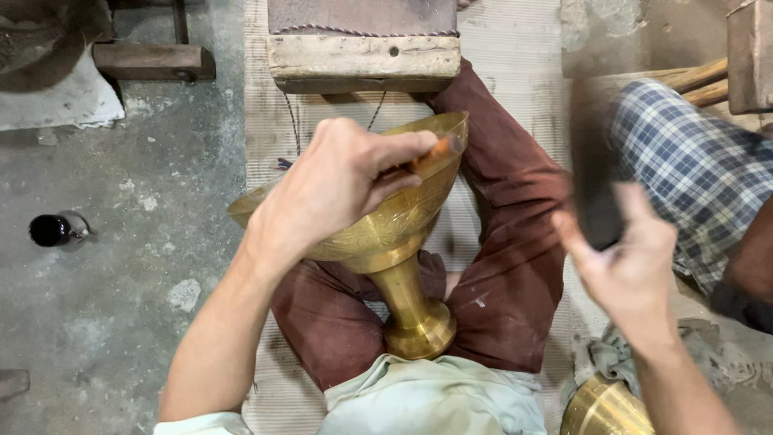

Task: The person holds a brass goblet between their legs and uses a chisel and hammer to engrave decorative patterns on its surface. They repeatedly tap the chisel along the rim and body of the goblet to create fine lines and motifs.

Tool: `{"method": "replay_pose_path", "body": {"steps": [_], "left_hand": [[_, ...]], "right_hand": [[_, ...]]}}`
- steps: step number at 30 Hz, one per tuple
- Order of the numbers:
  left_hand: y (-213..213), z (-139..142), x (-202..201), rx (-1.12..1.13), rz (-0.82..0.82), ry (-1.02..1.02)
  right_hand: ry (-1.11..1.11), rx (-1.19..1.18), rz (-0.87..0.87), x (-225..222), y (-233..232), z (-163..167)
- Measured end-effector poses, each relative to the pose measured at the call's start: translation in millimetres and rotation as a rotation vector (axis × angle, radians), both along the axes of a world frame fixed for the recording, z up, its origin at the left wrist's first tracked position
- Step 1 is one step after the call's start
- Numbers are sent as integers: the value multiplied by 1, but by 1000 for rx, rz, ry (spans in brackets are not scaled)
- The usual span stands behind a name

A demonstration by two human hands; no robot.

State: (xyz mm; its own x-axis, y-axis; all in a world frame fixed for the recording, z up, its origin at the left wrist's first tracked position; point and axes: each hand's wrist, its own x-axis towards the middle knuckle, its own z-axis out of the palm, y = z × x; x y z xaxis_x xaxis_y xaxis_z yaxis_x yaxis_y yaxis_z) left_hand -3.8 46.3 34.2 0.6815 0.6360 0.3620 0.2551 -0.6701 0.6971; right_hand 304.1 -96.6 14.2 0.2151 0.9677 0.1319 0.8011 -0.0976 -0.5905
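Head camera shows, from nine o'clock, the left hand (pixel 334 181) pinching a thin orange-handled tool (pixel 431 151) against the rim of an engraved brass goblet-shaped vessel (pixel 386 234) tilted across the lap, and at three o'clock the right hand (pixel 628 258) wrapped around a blurred dark mallet (pixel 594 169).

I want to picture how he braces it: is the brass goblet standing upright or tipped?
Tipped. The brass goblet leans away from the person, foot between the legs, rim toward the wooden block.

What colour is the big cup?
The engraved metal goblet-shaped cup is golden brass, seen best in the head view.
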Motion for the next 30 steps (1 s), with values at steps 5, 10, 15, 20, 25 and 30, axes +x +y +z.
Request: {"method": "replay_pose_path", "body": {"steps": [5, 10, 15, 20, 25, 30], "left_hand": [[20, 9, 6, 15, -202, 67], [31, 16, 12, 31, -307, 159], [32, 15, 15, 10, -365, 271], [21, 12, 3, -24, -147, 17], [21, 12, 2, -50, -116, 92], [20, 12, 8, -40, -157, 70]], "right_hand": [[52, 120, -52, -23, -30, -48], [99, 232, -82, -42, -47, -73], [-13, 143, -64, -47, -53, -79], [110, 28, -71, -44, -47, -75], [26, 25, 19, -43, -33, -71], [529, 106, -148, -35, -30, -58]]}}
